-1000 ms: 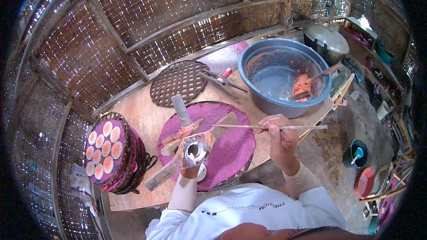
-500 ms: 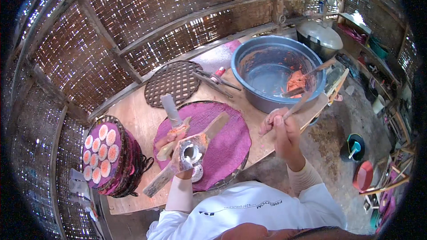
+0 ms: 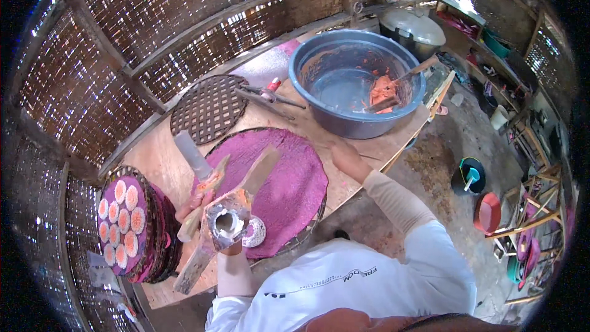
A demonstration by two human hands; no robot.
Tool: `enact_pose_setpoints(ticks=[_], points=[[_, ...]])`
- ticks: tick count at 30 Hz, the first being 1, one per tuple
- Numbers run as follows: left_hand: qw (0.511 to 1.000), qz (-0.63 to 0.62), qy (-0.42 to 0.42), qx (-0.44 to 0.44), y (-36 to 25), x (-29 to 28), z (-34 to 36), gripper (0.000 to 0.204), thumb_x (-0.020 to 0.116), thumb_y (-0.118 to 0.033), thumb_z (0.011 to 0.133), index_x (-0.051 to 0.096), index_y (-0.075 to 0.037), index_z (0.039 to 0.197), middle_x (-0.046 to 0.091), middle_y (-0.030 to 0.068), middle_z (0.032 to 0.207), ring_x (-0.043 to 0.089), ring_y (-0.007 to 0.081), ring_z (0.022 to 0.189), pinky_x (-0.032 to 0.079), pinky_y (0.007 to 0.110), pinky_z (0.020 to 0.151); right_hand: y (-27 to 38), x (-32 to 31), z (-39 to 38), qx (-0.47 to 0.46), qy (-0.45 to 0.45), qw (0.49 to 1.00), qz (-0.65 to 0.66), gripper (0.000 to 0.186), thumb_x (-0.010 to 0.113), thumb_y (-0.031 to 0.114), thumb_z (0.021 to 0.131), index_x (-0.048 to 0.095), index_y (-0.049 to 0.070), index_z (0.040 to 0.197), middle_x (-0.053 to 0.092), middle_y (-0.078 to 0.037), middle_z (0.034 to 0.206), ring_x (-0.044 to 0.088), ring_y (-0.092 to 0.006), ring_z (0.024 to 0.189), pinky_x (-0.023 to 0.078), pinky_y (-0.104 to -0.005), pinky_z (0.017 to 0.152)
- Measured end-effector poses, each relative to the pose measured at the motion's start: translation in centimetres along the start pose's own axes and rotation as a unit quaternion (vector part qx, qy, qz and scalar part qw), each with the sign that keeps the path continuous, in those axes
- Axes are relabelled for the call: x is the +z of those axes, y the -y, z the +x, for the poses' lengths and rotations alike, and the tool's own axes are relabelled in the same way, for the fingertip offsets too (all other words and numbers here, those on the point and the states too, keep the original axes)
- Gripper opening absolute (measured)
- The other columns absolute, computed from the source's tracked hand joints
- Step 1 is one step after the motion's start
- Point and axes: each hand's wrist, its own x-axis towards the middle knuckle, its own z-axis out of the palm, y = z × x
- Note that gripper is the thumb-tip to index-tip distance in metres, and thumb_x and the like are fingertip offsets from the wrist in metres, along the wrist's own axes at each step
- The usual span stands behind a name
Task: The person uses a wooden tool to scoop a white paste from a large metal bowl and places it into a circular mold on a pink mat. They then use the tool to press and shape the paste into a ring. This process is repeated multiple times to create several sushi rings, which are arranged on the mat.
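My left hand [image 3: 201, 200] is closed round a wooden press [image 3: 228, 200] with a metal-lined round hole, crossed wooden bars and smears of orange paste. A clear plastic piece [image 3: 192, 155] sticks out at its far end. Below the press, a purple cloth [image 3: 289, 178] covers a round woven tray; one white cake with an orange middle [image 3: 254, 233] lies at its near edge, partly hidden by the press. My right hand [image 3: 348, 161] is low over the table right of the cloth, beside a thin stick [image 3: 371, 158]; its fingers are too unclear to show a grip.
A large blue-grey basin [image 3: 335, 117] holds orange paste [image 3: 384, 93] and a wooden paddle [image 3: 418, 69]. At left, stacked trays [image 3: 157, 233] carry several round cakes [image 3: 124, 220]. Behind the cloth lie an open-weave rack [image 3: 209, 107] and tongs-like tools [image 3: 270, 98]. A lidded pot [image 3: 412, 31] stands beyond the basin.
My right hand, which held a stick raised, has dropped to the table beside the basin. The press in my left hand has tilted and uncovers more of the white cake. The view has shifted.
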Motion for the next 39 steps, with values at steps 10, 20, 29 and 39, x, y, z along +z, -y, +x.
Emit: enact_pose_setpoints(ticks=[10, 20, 29, 39], points=[[0.999, -0.029, -0.031, -0.035, 1.2, 1.1, 1.0, 0.022, 0.064, -0.012, 0.075, 0.056, 0.0, 0.092, 0.041, 0.0052, 0.094, 0.05, 0.0172, 0.09, 0.044, 0.032, 0.08, 1.7, -18.8, 6.1, -0.064, -0.08, 0.949, -0.297, 0.012, 0.055, 0.014, 0.071, 0.062, 0.008, 0.079, 0.06, -0.009, 0.08, 0.059, -0.0233, 0.076, 0.044, -0.037, 0.067], [0.999, -0.018, -0.049, 0.002, 1.2, 11.2, 3.0, 0.026, 0.067, -0.012, 0.072, 0.055, -0.001, 0.091, 0.043, 0.005, 0.092, 0.05, 0.017, 0.087, 0.043, 0.031, 0.078, -10.0, -20.7, 10.9, -0.094, 0.328, 0.882, -0.326, 0.019, 0.059, 0.024, 0.071, 0.069, 0.008, 0.077, 0.066, -0.013, 0.08, 0.064, -0.0269, 0.076, 0.047, -0.0399, 0.058], [0.998, -0.032, 0.036, 0.027, 1.8, 27.2, 3.2, 0.029, 0.07, -0.012, 0.069, 0.054, -0.002, 0.091, 0.044, 0.0047, 0.09, 0.05, 0.0167, 0.085, 0.043, 0.031, 0.075, -14.1, -20.4, 12.7, -0.153, 0.31, 0.924, -0.163, 0.014, 0.056, 0.014, 0.069, 0.062, 0.007, 0.078, 0.063, -0.011, 0.067, 0.063, -0.0306, 0.062, 0.048, -0.0408, 0.054], [0.999, -0.027, 0.029, 0.033, 4.5, 34.3, 1.8, 0.034, 0.073, -0.012, 0.066, 0.052, -0.002, 0.09, 0.046, 0.0045, 0.088, 0.05, 0.0164, 0.082, 0.042, 0.03, 0.073, -17.6, -23.2, 13.0, -0.115, 0.267, 0.935, -0.206, 0.013, 0.055, 0.016, 0.074, 0.062, 0.008, 0.081, 0.062, -0.011, 0.064, 0.064, -0.0254, 0.059, 0.048, -0.0369, 0.048]])
